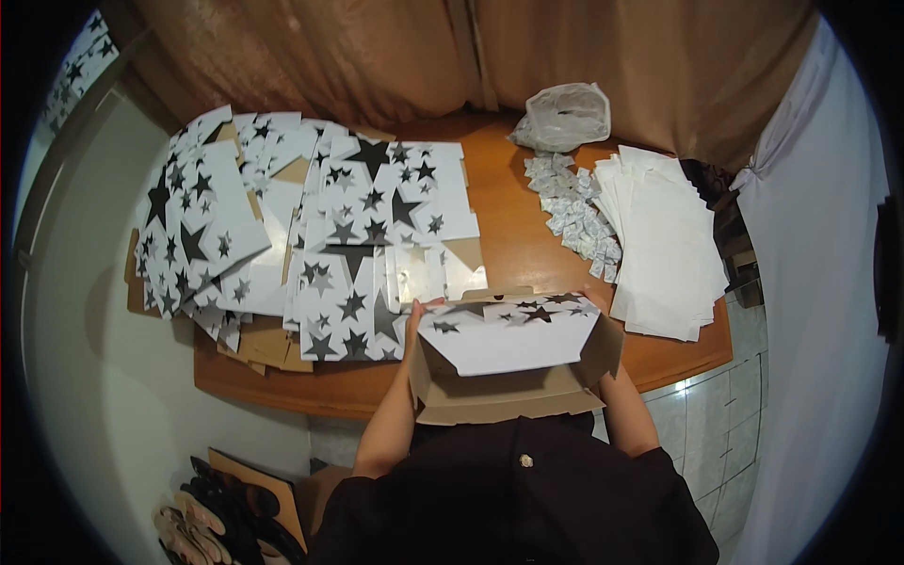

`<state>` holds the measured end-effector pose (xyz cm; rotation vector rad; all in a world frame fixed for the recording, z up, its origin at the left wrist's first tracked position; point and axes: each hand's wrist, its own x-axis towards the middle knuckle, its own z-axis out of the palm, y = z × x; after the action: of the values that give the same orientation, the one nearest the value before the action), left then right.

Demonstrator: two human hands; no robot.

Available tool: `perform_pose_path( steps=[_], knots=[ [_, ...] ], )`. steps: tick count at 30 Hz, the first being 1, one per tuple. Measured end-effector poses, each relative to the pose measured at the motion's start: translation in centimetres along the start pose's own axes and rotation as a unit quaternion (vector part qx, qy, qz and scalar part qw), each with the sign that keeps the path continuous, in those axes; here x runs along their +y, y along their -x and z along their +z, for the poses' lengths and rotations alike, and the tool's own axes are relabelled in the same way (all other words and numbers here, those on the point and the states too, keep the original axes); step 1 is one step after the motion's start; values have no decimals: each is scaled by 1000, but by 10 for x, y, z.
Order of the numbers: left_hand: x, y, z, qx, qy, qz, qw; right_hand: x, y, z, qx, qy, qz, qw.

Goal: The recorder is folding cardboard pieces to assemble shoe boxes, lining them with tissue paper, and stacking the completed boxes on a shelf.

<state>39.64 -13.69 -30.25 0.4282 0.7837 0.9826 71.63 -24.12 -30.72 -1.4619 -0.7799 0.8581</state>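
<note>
At the bench's near edge: star-print box point(508, 350) held at both ends

Over the near rim of the bench point(511, 231), just in front of the dark shirt point(490, 490), sits the box, mouth toward the wearer, white starred panel tilted on the far side, plain brown inside. Can't tell whether its base touches wood or is lifted.

Left hand point(415, 326): fingers grasping the far left corner. Right hand point(594, 298): fingertips at the far right corner, rest hidden behind the side wall; looks like a grasp too. Two-ended hold probably keeps the thin walls from splaying.

Left half of bench: flat star-print cardboard pieces point(400, 198), overlapping in loose stacks, some brown sides up. Likely laid flat to save room. Right: white paper sheets point(664, 250), fanned stack within right-hand reach; small pale sachets point(576, 215) heaped along its left side; clear plastic bag point(568, 118) behind them, near the curtain point(320, 56).

Edges/room: bare wood runs between cardboard and sachets, beyond the box; best room seems forward. Box's left end is close to the cardboard, so sideways travel there looks tight. Sheets lie just right of the box, some near the rim, and could get knocked. Near side: torso close behind the box, little slack.
</note>
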Motion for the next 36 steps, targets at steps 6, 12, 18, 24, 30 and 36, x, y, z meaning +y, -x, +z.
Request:
perform_pose_path(
  steps=[6, 12, 18, 24, 30, 36],
  knots=[
    [-19, -27, -82, 123, -137, 15, 983, -14, -12, 32, -46, 157, 29, 986],
    [19, 12, -15, 211, -647, 288, 674, -14, -15, 20, -38, 315, 42, 947],
    [6, 41, -62, 314, -256, 185, 895, -20, -12, 41, -39, 436, 7, 899],
    [10, 89, -62, 53, -114, 241, 962, 18, -11, 13, -5, 113, -57, 992],
    [21, 117, 12, -7, -233, 170, 957, -20, 49, -26, -74, -142, 10, 987],
    [27, 85, 32, -132, -218, 209, 944, -61, 45, -5, -124, -243, 34, 961]
  ],
)
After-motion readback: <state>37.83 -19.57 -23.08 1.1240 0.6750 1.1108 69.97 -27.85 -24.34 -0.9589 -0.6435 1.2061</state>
